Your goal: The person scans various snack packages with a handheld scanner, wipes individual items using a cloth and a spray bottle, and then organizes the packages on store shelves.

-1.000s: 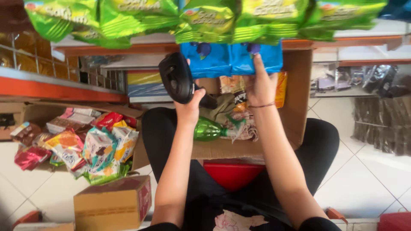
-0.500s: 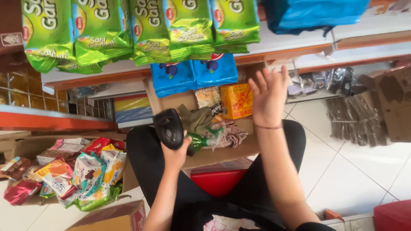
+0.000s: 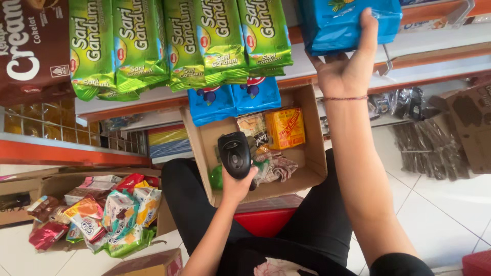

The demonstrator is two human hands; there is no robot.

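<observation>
The right hand point(image 3: 343, 71) is raised to the shelf point(image 3: 424, 41), its grip closed on a blue snack packet point(image 3: 348, 20), thumb along the right side and fingers under the bottom edge, the packet resting partly on the shelf above the row of green biscuit packs point(image 3: 174, 41). The left hand point(image 3: 238, 184) is low over the lap, its grip clamped round the handle of a black barcode scanner point(image 3: 234, 155), which is held just above an open cardboard box point(image 3: 312, 153) of mixed snacks, two more blue packets point(image 3: 232, 99) standing at the box's far end. To seat the packet well, I judge it should go in flat and square to the shelf edge, pushed back until it sits level, with the thumb released last so it does not tip forward; the scanner is best kept steady and clear of the box's contents. A second box of loose packets point(image 3: 102, 214) sits on the floor to the left
</observation>
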